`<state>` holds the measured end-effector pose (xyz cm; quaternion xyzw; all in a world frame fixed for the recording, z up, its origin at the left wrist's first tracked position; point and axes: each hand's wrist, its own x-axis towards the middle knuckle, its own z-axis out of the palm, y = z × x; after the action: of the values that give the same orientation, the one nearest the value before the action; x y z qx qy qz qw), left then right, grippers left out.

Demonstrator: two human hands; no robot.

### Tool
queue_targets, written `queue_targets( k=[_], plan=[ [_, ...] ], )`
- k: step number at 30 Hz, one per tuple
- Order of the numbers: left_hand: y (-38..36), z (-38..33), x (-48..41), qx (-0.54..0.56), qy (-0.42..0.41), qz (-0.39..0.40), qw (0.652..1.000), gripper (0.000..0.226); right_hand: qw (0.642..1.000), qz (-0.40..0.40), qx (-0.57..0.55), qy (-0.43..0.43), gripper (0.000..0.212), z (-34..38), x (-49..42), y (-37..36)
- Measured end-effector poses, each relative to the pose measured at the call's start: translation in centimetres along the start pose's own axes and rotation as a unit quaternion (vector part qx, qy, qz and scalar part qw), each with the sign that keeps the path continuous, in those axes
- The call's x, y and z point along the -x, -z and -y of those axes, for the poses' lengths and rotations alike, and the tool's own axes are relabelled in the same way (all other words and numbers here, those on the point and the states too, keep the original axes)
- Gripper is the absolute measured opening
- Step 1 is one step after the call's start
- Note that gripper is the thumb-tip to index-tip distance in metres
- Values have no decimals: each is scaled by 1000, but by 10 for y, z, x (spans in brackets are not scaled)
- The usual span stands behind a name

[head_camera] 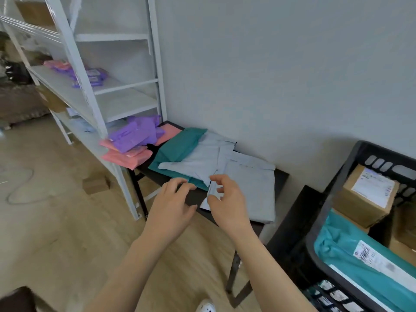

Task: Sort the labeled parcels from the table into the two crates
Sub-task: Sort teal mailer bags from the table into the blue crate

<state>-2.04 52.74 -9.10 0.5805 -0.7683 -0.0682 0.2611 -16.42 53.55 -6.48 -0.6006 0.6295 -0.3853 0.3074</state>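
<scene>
On the dark table (282,176) lie soft mailer parcels: two grey ones (249,185), a teal one (180,147), pink ones (126,158) and purple ones (132,136) at the left end. My right hand (227,197) pinches the near left edge of the front grey parcel between thumb and fingers. My left hand (173,203) hovers with curled fingers over the table's front edge, touching the teal parcel's corner; it holds nothing. A black crate (333,199) at the right holds a labeled cardboard box (364,194) and a labeled teal parcel (360,262).
A white metal shelf rack (90,86) stands to the left of the table, with more pink and purple packets (90,75) on it. Small cardboard boxes (95,183) sit on the wooden floor under the rack. A grey wall is behind the table.
</scene>
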Motion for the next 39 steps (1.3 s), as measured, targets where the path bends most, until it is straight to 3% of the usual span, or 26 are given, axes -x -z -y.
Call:
queue_targets(
  k=[12, 19, 24, 33, 39],
  plan=[
    [-49, 92, -132, -36, -19, 120, 992, 47, 993, -22, -4, -115, 33, -51, -145, -64],
    [-70, 133, -175, -6, -14, 151, 988, 38, 989, 0, -2, -149, 26, -61, -200, -91],
    [-76, 162, -217, 22, -16, 131, 991, 35, 981, -10, 1, -192, 26, -72, -229, -108],
    [-88, 208, -306, 48, -78, 178, 980, 42, 966, -50, -10, -253, 28, -58, -289, -136],
    [-104, 239, -344, 66, -72, 201, 975, 47, 956, -60, -5, -289, 25, -51, -328, -156]
  ],
)
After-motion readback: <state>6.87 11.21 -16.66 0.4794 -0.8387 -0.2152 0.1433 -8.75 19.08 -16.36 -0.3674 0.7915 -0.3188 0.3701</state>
